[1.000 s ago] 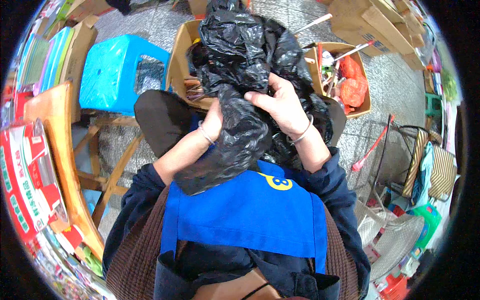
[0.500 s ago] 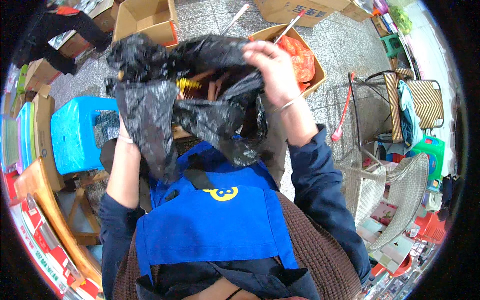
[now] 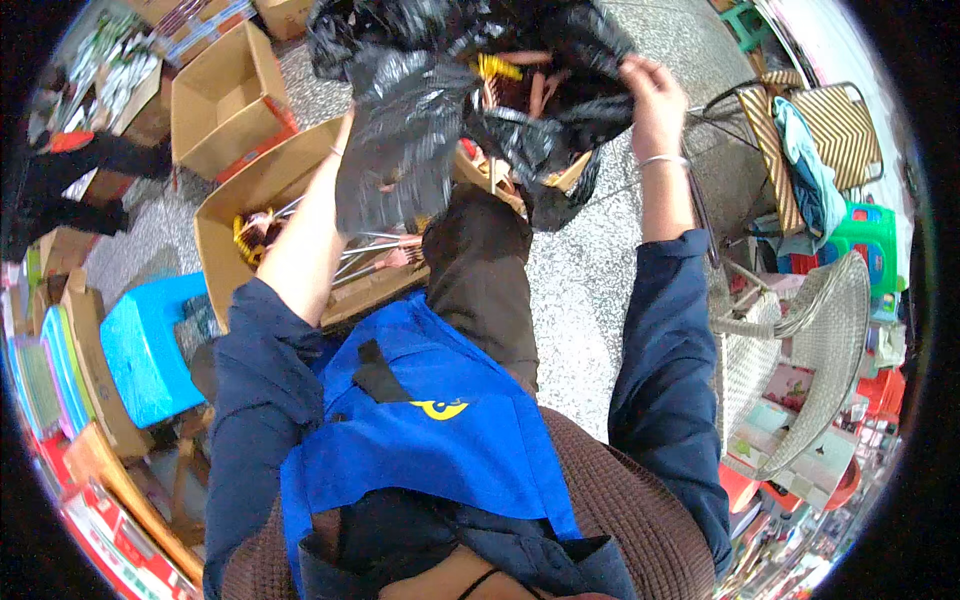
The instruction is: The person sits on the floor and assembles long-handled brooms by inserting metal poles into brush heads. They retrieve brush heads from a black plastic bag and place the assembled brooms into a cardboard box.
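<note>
A black plastic bag (image 3: 405,120) is held up in front of me, its mouth spread wide. My right hand (image 3: 658,100) pinches the bag's right edge with closed fingers. Behind the bag's left side, my left hand (image 3: 347,128) is mostly hidden; only its wrist end shows, and its fingers cannot be seen. Inside the bag lie a yellow piece (image 3: 497,68) and several pinkish-brown sticks (image 3: 540,90). Below my left forearm, an open cardboard box (image 3: 225,225) holds thin metal rods with pink hand-shaped ends (image 3: 393,257) and a yellow-and-dark bundle (image 3: 255,236).
Another open carton (image 3: 225,110) stands at the far left, near a person's dark-clothed legs (image 3: 95,180). A blue plastic stool (image 3: 150,345) is at my left. To my right are a folding chair (image 3: 835,130) with cloth on it and a wicker chair (image 3: 835,330).
Both hands and the bag have moved away from me and to the right, with the bag still open. The box with the metal rods has come into view beneath my left arm.
</note>
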